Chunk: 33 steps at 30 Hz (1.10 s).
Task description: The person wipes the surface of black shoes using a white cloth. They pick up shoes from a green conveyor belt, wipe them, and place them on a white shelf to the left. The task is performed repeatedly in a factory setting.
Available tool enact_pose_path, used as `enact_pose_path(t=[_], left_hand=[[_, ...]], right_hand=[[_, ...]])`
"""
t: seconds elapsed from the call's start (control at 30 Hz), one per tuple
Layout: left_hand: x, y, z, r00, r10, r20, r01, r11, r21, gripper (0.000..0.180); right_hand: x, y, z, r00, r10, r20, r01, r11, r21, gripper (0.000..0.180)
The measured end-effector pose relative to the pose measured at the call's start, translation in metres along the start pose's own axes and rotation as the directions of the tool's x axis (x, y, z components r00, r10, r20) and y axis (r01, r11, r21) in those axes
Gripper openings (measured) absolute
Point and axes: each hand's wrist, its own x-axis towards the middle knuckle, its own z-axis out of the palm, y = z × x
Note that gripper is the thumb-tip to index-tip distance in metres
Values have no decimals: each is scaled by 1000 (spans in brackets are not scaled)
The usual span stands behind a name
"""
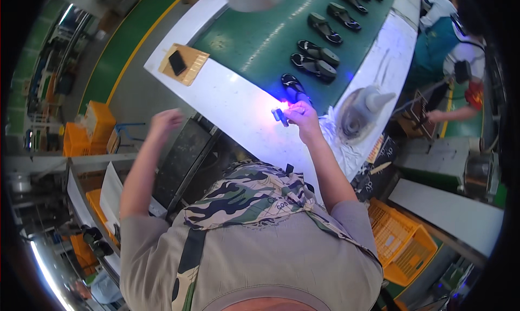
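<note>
My right hand [303, 119] is closed round a small blue-and-dark device [280, 116]. A bright red and blue-violet glow shows at the device, lighting the white table edge and my fingers. Just beyond that hand lies a black strapped shoe [293, 84], its toe pointing away and its near part by my fingers. My left hand [167, 121] is raised off the table's left side, apart from everything there. Its fingers look curled, slightly blurred, with nothing visible in them.
Several black shoes [318, 28] stand on the green belt [249, 37]. A phone [177, 62] lies on cardboard [196, 67] at left. At right are a white squeeze bottle [374, 101] in a stained dish [346, 116], a white cloth [338, 154] and another person's hand [435, 116].
</note>
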Motion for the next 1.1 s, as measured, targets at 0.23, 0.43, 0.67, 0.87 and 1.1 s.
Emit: enact_pose_path(t=[0.23,0.43,0.67,0.87,1.1], left_hand=[[93,-43,345,714,-254,653,358,933,-29,45],[121,-54,457,644,-384,662,490,871,29,34],[164,-51,471,882,-329,338,349,937,3,40],[155,2,411,481,-163,861,567,807,-164,36],[107,100,325,392,376,840,365,774,-517,45]], right_hand=[[-108,-27,-79,922,-167,-349,131,983,-125,20],[-216,-22,-124,652,-222,-725,237,968,-83,20],[-234,-3,-111,514,-174,-840,344,939,16,17],[-191,-10,-96,565,-164,-809,293,956,11,16],[-72,-50,-102,672,-239,-701,246,965,-94,15]])
